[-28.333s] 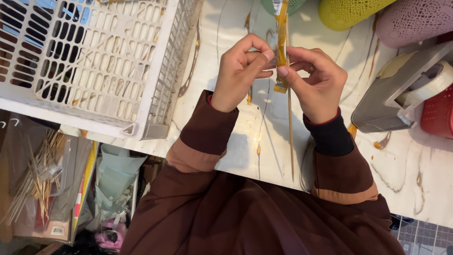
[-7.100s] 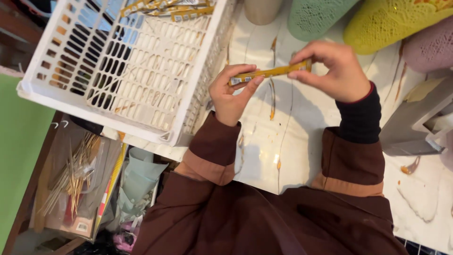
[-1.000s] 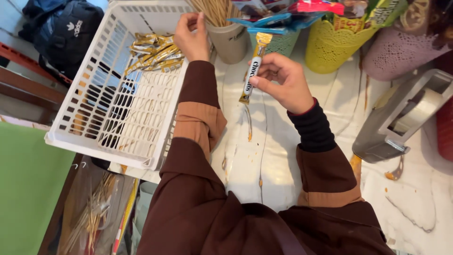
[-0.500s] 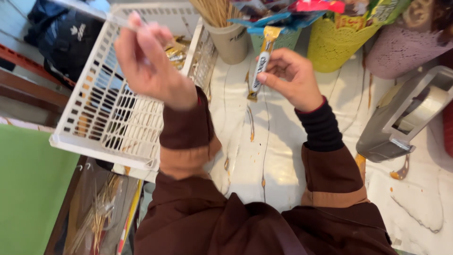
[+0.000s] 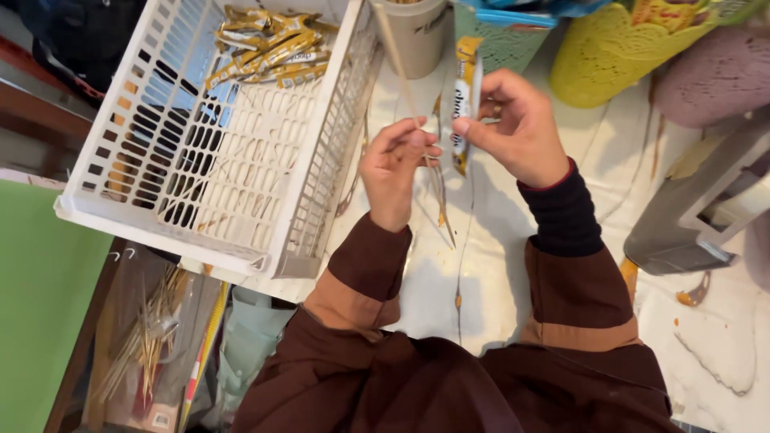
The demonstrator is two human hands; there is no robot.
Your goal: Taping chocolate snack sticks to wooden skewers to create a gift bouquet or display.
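Observation:
My right hand [image 5: 520, 128] pinches a narrow gold and white snack sachet [image 5: 464, 96] and holds it upright over the white table [image 5: 489, 265]. My left hand [image 5: 395, 164] grips a thin wooden stick [image 5: 401, 76] that slants up past the cup; its fingertips almost touch the sachet. Both hands meet just right of the white slotted plastic basket [image 5: 192, 208].
Several gold sachets [image 5: 269, 48] lie in the basket's far corner. A beige cup [image 5: 417, 36], a teal holder [image 5: 505, 44], a yellow basket [image 5: 618, 56] and a mauve basket [image 5: 714, 76] line the back. A grey tape dispenser [image 5: 706, 216] stands right. Sticks [image 5: 148, 337] lie below.
My left hand has come down from over the basket with a stick and moved right to meet the sachet. My right hand still holds the sachet upright.

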